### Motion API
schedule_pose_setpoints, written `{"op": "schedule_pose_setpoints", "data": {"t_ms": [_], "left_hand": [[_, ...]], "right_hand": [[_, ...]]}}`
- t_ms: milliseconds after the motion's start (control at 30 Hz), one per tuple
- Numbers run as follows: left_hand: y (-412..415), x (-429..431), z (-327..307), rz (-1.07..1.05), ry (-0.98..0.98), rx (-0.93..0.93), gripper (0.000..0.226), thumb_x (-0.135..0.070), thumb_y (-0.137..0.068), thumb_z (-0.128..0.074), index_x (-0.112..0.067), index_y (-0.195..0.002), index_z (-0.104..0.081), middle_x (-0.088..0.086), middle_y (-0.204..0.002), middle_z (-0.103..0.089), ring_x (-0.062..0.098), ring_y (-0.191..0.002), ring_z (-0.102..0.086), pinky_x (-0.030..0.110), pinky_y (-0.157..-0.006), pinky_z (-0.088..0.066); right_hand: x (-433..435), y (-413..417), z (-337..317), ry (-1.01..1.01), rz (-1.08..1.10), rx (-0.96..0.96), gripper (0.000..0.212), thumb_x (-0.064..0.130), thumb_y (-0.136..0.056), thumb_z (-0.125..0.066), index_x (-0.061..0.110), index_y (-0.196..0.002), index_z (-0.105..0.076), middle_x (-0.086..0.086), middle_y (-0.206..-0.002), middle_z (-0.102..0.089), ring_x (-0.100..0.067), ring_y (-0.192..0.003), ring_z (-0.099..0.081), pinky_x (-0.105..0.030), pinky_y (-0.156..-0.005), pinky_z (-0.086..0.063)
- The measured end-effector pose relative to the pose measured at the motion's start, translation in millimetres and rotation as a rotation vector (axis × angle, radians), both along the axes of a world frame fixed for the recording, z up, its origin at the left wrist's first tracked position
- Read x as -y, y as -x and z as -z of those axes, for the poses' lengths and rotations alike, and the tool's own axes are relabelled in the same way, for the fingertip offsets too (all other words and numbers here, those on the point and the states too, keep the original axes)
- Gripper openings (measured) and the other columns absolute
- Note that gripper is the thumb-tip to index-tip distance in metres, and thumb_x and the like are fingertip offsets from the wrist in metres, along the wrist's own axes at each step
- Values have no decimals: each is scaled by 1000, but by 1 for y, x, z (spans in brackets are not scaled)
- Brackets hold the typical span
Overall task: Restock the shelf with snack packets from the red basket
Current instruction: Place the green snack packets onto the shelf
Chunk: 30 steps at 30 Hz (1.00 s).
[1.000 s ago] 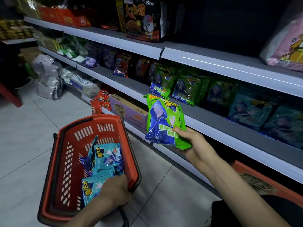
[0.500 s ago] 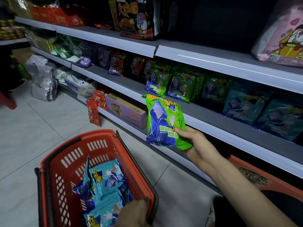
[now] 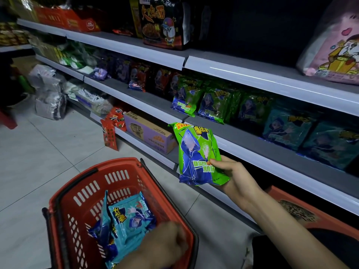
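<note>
Clamping the right grip (image 3: pixel 236 177) on the lower right edge of a green snack packet (image 3: pixel 198 152), thumb across its front, and holding it upright in the air just before the lip of the middle shelf (image 3: pixel 242 136), below the matching green packets (image 3: pixel 211 105) standing there. Resting the blurred left grip (image 3: pixel 165 247) at the near right corner of the red basket (image 3: pixel 93 191), against the teal packets (image 3: pixel 130 220) heaped inside; not telling through the blur whether apart or together.
</note>
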<state>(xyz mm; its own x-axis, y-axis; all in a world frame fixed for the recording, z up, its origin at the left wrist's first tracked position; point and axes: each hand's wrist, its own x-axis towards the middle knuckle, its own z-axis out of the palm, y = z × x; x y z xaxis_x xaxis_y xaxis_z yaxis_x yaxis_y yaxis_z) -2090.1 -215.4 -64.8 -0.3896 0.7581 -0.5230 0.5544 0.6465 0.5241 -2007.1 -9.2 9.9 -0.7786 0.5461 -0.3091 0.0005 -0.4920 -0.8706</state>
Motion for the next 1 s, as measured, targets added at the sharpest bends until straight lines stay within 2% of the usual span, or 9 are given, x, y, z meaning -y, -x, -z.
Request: {"op": "schedule_pose_setpoints", "data": {"t_ms": [133,233,333,433,600,767,833,900,1000], "left_hand": [[28,-28,-39,-373,-416,181,27,-5,-99,-52,-19,-91,-72,-1,-77,-74,4,-67,-66,26,-66,-56],[44,-41,-75,-667,-647,530,32,-22,-106,-55,-21,-87,-81,4,-86,-81,16,-77,-78,34,-72,-58],[49,-44,-93,-627,-773,666,29,-46,-101,-59,-28,-101,-81,0,-105,-80,21,-98,-78,42,-86,-58],[40,-48,-95,-524,-811,534,20,-31,-99,-68,-21,-114,-76,4,-112,-79,23,-105,-75,37,-92,-60],[34,-67,-93,-512,-889,466,20,-13,-97,-70,-17,-115,-75,6,-108,-79,10,-90,-75,16,-69,-57],[33,-80,-87,-548,-987,391,19,-12,-93,-74,-17,-111,-77,-2,-100,-81,11,-82,-72,26,-75,-58],[31,-83,-84,-562,-1039,318,19,-12,-93,-76,-18,-110,-77,-1,-99,-81,25,-92,-76,40,-84,-62],[26,-84,-84,-554,-1085,258,20,-13,-92,-78,-20,-111,-77,-3,-99,-81,28,-95,-75,47,-85,-61],[15,-80,-86,-501,-1118,217,28,-18,-91,-79,-26,-118,-76,-6,-106,-79,16,-100,-74,43,-86,-59]], "right_hand": [[-3,-4,2,-49,18,13,37,7,-94,-56,2,-130,-66,-19,-126,-73,-31,-105,-69,-49,-104,-51],[-4,-7,2,-139,68,31,31,6,-94,-61,5,-125,-68,-20,-123,-73,-32,-105,-71,-50,-101,-53],[-2,-11,0,-209,127,41,26,5,-94,-65,8,-119,-70,-18,-116,-76,-31,-99,-72,-49,-96,-54],[-4,-19,-1,-244,145,24,27,7,-93,-69,11,-120,-70,-14,-113,-78,-28,-97,-73,-45,-93,-55],[-3,-28,-9,-320,270,-21,29,5,-91,-75,9,-118,-65,-11,-104,-80,-21,-85,-76,-25,-68,-60],[-6,-32,1,-1129,591,305,44,21,-84,-85,27,-118,-59,7,-110,-58,-12,-102,-60,-33,-84,-52],[1,-33,0,-1330,570,245,36,16,-87,-81,22,-118,-64,7,-112,-55,-11,-105,-58,-35,-88,-50],[14,-30,-4,-1328,441,118,36,17,-90,-78,22,-124,-66,7,-119,-59,-9,-112,-60,-32,-92,-51],[34,-26,-11,-1055,219,19,50,34,-95,-73,29,-143,-56,15,-137,-58,-2,-125,-58,-22,-99,-49]]}}
